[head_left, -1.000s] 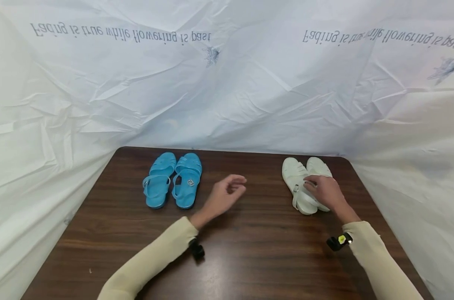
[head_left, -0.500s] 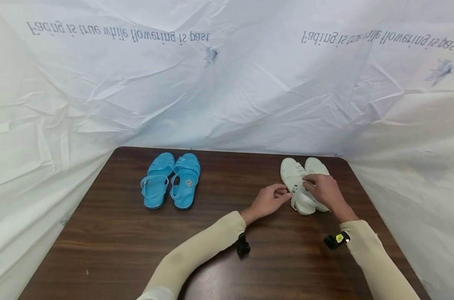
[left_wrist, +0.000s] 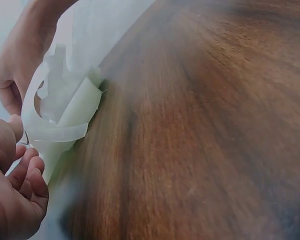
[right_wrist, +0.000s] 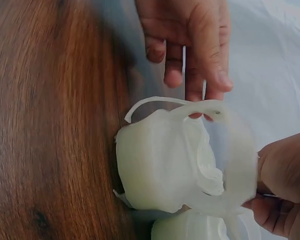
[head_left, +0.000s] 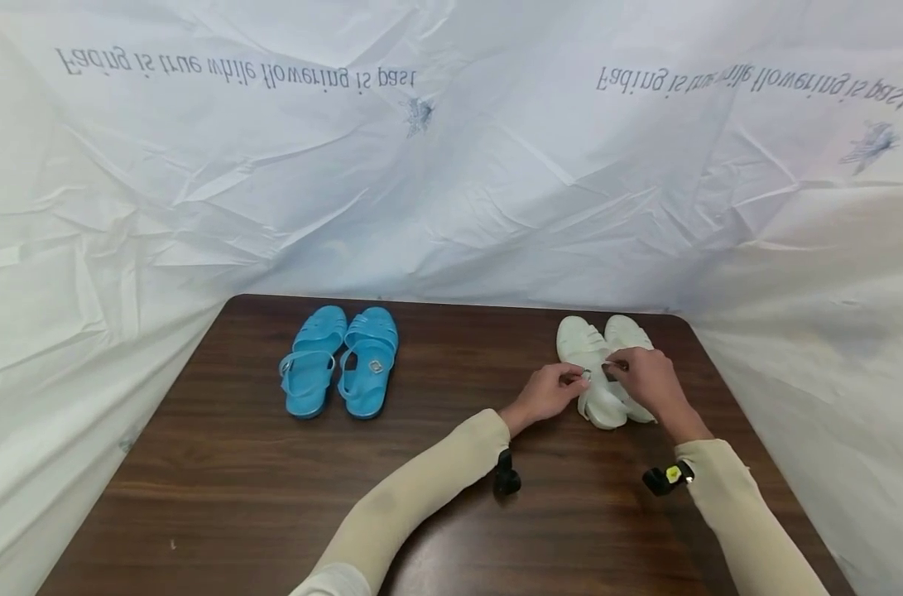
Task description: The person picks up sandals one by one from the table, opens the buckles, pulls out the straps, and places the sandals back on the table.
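A pair of white jelly sandals (head_left: 598, 364) lies at the table's far right. My left hand (head_left: 570, 381) pinches the ankle strap (right_wrist: 225, 125) of the left sandal of the pair (right_wrist: 165, 165) from its left side. My right hand (head_left: 618, 366) rests over the pair and pinches the same strap from the right. In the right wrist view the strap arches up between my left hand (right_wrist: 195, 85) and my right hand (right_wrist: 270, 195). The left wrist view shows my left hand (left_wrist: 15, 165) curled against the strap (left_wrist: 60, 125).
A pair of blue jelly sandals (head_left: 339, 360) lies side by side at the far left of the dark wooden table (head_left: 451, 414). Crumpled white sheeting (head_left: 451, 190) with printed text rises behind and along both sides of the table.
My left hand has crossed from the table's middle to the white sandals and taken hold of the strap. My right hand has stayed on the pair, shifting its fingers to the strap.
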Motion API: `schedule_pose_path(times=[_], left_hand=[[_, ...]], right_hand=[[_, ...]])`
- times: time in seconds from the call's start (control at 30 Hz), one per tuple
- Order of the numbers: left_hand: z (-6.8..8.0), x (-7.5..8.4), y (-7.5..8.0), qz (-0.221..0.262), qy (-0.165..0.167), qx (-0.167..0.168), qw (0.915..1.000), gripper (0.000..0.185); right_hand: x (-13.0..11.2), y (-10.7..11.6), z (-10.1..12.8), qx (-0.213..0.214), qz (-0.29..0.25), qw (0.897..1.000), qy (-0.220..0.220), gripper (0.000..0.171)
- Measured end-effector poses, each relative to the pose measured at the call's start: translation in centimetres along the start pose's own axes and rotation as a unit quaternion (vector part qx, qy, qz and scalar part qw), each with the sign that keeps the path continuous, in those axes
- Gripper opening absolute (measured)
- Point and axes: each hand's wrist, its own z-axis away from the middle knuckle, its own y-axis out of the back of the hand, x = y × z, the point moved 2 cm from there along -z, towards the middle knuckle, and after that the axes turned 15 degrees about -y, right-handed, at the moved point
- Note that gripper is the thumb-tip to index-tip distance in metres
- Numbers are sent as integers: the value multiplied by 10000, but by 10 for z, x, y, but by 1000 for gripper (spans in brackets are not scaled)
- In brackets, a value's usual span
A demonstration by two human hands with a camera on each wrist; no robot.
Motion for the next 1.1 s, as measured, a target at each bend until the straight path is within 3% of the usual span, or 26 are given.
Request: schedule_pose_path(times=[0.37,0.67,0.87,1.1], left_hand=[[-7,0,-3,652,336,391,9965,27],[-12,8,-3,583,-97,576,9966,32],[-8,7,0,872,-347,936,9912,32],[-2,11,11,1006,-668,1121,9863,32]], right_hand=[[1,0,8,444,-691,9965,-153,20],[2,-2,12,1308,-995,9863,-163,17],[-1,-3,14,1739,-1510,9724,-386,16],[-13,-3,18,2103,-2049,9541,-597,15]])
